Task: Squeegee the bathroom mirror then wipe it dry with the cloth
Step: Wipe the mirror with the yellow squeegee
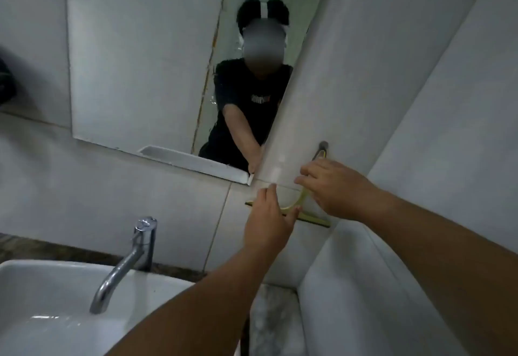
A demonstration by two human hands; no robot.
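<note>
The mirror (145, 55) hangs on the tiled wall above the sink and reflects a person in a black shirt. A yellow squeegee (304, 195) hangs from a dark hook (323, 146) on the wall just right of the mirror's lower corner, blade downward. My left hand (269, 218) lies over the left part of the blade, thumb across the yellow frame. My right hand (336, 188) covers the handle with bent fingers; its grip is hidden. No cloth is in view.
A white sink (56, 313) with a chrome tap (131, 260) sits at the lower left. A white tiled ledge (364, 299) juts out at the right, below my right arm. A dark object (5, 80) shows at the left edge.
</note>
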